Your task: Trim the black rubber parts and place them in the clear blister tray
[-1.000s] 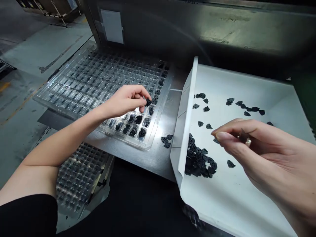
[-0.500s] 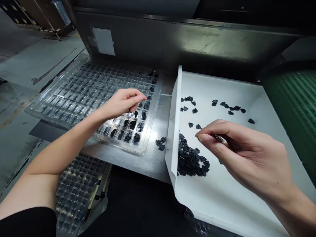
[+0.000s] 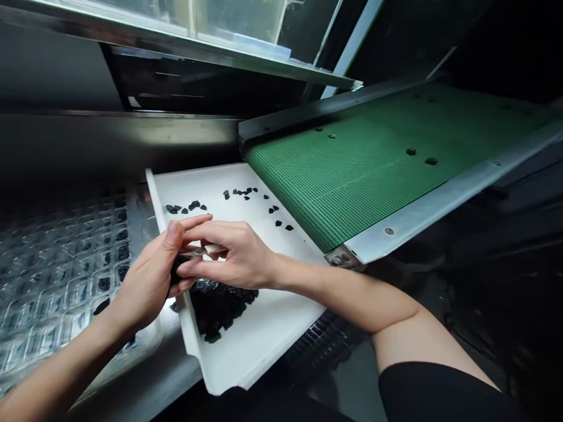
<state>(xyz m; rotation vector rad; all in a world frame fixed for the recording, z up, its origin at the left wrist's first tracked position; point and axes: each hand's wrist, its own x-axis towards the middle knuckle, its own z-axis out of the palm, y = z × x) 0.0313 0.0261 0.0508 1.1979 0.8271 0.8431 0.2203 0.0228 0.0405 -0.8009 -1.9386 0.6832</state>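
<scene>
My left hand (image 3: 143, 278) is closed at the left rim of the white tray (image 3: 272, 328), its fingers around a small black part (image 3: 176, 268), mostly hidden. Against it is my right hand (image 3: 240, 252), shut on a slim tool (image 3: 214, 249) with a pale handle and a thin metal end. That end reaches the black part; its exact shape is unclear. Below both hands, a heap of black parts (image 3: 220, 310) lies in the white tray. Several more loose black parts (image 3: 241, 192) are scattered toward its far side.
At left, a clear compartment tray (image 3: 53, 293) holds black parts in its right-hand columns. A green conveyor belt (image 3: 352, 176) with several black parts on it ends at the white tray, bordered by a metal rail (image 3: 440, 211). A metal panel (image 3: 185, 135) stands behind.
The view has swung right, bringing the conveyor into sight. My left hand has come from over the clear tray to meet my right hand, and a black part now shows between them.
</scene>
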